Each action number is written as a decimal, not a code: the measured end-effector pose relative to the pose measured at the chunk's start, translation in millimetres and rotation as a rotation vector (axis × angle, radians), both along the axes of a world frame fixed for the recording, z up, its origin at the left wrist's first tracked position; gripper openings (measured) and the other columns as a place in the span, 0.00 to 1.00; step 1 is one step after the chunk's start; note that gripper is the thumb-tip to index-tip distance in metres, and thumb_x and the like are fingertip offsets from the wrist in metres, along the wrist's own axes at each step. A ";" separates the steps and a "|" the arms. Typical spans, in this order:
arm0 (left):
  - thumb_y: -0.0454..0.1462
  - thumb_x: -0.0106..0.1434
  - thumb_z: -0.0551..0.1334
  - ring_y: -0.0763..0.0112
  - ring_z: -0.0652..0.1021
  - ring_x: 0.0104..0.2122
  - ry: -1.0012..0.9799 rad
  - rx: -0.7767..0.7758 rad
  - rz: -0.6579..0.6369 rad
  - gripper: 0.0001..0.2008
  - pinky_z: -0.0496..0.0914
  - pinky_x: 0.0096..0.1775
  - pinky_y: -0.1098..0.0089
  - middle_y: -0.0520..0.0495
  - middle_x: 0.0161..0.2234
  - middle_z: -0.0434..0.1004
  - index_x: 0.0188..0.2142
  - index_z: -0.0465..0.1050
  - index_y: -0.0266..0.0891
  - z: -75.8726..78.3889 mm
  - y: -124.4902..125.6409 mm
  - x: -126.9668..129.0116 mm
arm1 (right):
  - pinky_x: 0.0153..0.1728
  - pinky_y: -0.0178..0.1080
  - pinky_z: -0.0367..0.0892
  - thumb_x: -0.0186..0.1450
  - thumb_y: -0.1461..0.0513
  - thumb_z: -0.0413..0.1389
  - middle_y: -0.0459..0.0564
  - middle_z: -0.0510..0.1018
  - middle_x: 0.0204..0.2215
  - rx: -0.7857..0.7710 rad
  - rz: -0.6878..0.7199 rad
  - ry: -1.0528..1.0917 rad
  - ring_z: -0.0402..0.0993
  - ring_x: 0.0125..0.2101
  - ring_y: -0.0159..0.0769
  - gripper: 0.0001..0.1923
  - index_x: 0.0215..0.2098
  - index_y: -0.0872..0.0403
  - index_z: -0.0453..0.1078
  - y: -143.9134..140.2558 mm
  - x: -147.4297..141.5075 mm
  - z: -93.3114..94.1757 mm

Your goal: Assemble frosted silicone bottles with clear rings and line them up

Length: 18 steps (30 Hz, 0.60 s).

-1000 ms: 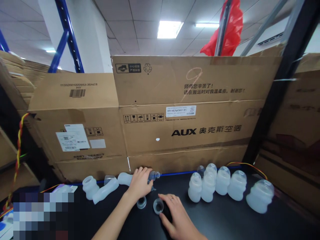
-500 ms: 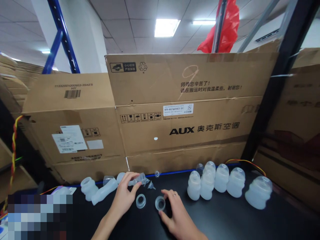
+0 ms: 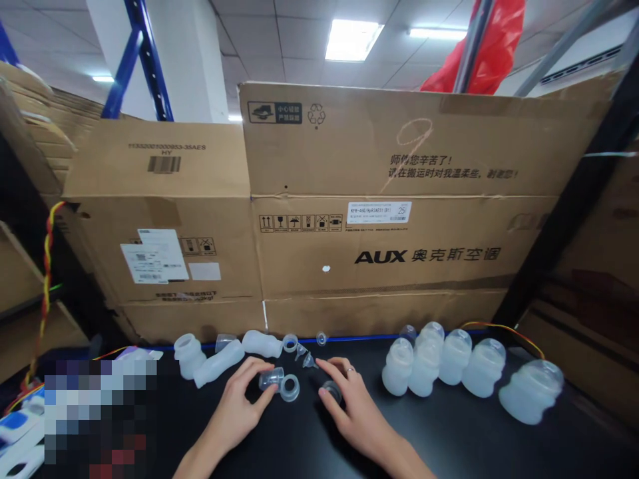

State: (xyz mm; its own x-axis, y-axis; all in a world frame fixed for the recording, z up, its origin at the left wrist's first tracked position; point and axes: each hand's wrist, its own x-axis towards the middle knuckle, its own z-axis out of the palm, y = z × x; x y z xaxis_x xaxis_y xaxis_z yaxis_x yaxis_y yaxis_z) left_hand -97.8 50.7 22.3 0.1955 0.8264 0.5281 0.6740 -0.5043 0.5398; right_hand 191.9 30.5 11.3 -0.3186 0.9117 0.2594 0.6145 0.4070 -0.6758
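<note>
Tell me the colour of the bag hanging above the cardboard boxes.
Red. The bag shows best in the head view, top right.

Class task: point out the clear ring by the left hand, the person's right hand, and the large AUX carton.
clear ring (image 3: 290, 388), head view, on its rim.
right hand (image 3: 349, 406), head view, on its back.
AUX carton (image 3: 399, 199), head view, on its front face.

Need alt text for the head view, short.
Two bare hands rest on a black table: the left hand pinches a small clear cup beside a clear ring, the right hand covers another ring. Translucent bottles stand right, cardboard boxes behind.
</note>
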 end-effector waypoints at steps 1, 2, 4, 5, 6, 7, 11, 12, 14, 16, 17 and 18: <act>0.43 0.69 0.65 0.60 0.82 0.47 0.037 0.004 0.018 0.09 0.78 0.50 0.61 0.47 0.45 0.82 0.46 0.78 0.47 0.2 2.7 -0.8 | 0.62 0.51 0.64 0.75 0.57 0.50 0.53 0.66 0.62 0.015 0.008 -0.042 0.69 0.58 0.45 0.26 0.70 0.37 0.59 4.2 -4.5 3.8; 0.43 0.70 0.63 0.59 0.82 0.49 0.070 0.016 0.041 0.09 0.77 0.52 0.59 0.45 0.46 0.82 0.47 0.78 0.46 1.3 6.6 -2.2 | 0.61 0.51 0.65 0.76 0.58 0.49 0.54 0.67 0.62 0.035 0.010 -0.088 0.70 0.57 0.46 0.26 0.70 0.37 0.59 8.8 -9.6 6.9; 0.38 0.72 0.58 0.56 0.80 0.51 0.118 0.041 0.082 0.11 0.74 0.55 0.53 0.43 0.48 0.82 0.48 0.78 0.45 6.3 18.1 -6.4 | 0.57 0.52 0.67 0.75 0.61 0.48 0.56 0.72 0.58 0.081 0.001 -0.173 0.72 0.54 0.49 0.26 0.70 0.40 0.62 18.6 -20.3 10.7; 0.34 0.71 0.57 0.55 0.80 0.51 0.137 0.045 0.090 0.13 0.73 0.56 0.51 0.43 0.49 0.82 0.48 0.78 0.45 10.0 25.1 -8.7 | 0.55 0.53 0.67 0.74 0.62 0.49 0.56 0.75 0.55 0.100 -0.006 -0.202 0.73 0.52 0.51 0.26 0.68 0.41 0.64 23.4 -24.9 11.5; 0.30 0.68 0.57 0.54 0.79 0.52 0.157 0.042 0.087 0.15 0.72 0.57 0.49 0.43 0.50 0.82 0.48 0.78 0.46 14.0 32.4 -10.9 | 0.54 0.53 0.67 0.72 0.63 0.50 0.56 0.77 0.53 0.115 -0.011 -0.216 0.73 0.50 0.52 0.25 0.66 0.42 0.67 27.9 -28.5 11.6; 0.27 0.64 0.58 0.54 0.79 0.53 0.183 0.037 0.078 0.19 0.72 0.57 0.48 0.44 0.50 0.82 0.48 0.79 0.46 18.1 39.6 -12.6 | 0.53 0.52 0.67 0.71 0.64 0.51 0.56 0.78 0.51 0.127 -0.013 -0.217 0.74 0.49 0.52 0.24 0.63 0.43 0.71 32.0 -30.9 11.4; 0.23 0.49 0.68 0.49 0.80 0.53 0.274 0.013 0.022 0.27 0.73 0.56 0.49 0.46 0.50 0.84 0.46 0.82 0.48 32.9 59.9 -12.5 | 0.46 0.43 0.68 0.69 0.65 0.54 0.52 0.81 0.41 0.156 -0.042 -0.130 0.77 0.41 0.45 0.12 0.46 0.49 0.76 40.6 -26.3 11.1; 0.23 0.47 0.70 0.49 0.80 0.52 0.285 0.015 0.011 0.26 0.74 0.56 0.50 0.46 0.49 0.85 0.45 0.83 0.48 36.6 62.1 -10.9 | 0.45 0.42 0.68 0.70 0.64 0.54 0.51 0.81 0.39 0.164 -0.059 -0.095 0.77 0.40 0.43 0.09 0.43 0.50 0.76 40.4 -21.9 11.8; 0.27 0.51 0.71 0.51 0.81 0.50 0.282 0.038 0.003 0.22 0.74 0.56 0.50 0.48 0.46 0.85 0.45 0.82 0.49 44.8 62.1 -5.9 | 0.43 0.39 0.68 0.71 0.60 0.53 0.50 0.81 0.36 0.181 -0.097 -0.016 0.77 0.38 0.41 0.08 0.39 0.52 0.74 37.1 -10.6 14.1; 0.33 0.61 0.68 0.52 0.80 0.51 0.246 0.076 0.016 0.18 0.73 0.57 0.50 0.47 0.49 0.84 0.50 0.80 0.49 54.2 56.2 1.1 | 0.40 0.37 0.70 0.73 0.57 0.53 0.49 0.80 0.34 0.192 -0.125 0.071 0.77 0.35 0.38 0.11 0.37 0.52 0.73 30.4 2.1 16.9; 0.36 0.65 0.66 0.53 0.79 0.52 0.224 0.097 0.029 0.17 0.73 0.57 0.51 0.46 0.51 0.82 0.53 0.78 0.48 58.8 50.9 5.4 | 0.39 0.36 0.70 0.74 0.55 0.52 0.49 0.81 0.33 0.194 -0.135 0.115 0.77 0.34 0.37 0.13 0.36 0.53 0.73 26.3 8.3 18.1; 0.39 0.68 0.64 0.54 0.79 0.53 0.193 0.118 0.035 0.17 0.73 0.57 0.53 0.44 0.53 0.80 0.56 0.76 0.47 63.0 44.1 10.2 | 0.38 0.36 0.71 0.75 0.53 0.51 0.49 0.81 0.32 0.194 -0.143 0.156 0.77 0.33 0.36 0.15 0.37 0.53 0.73 21.9 13.9 18.8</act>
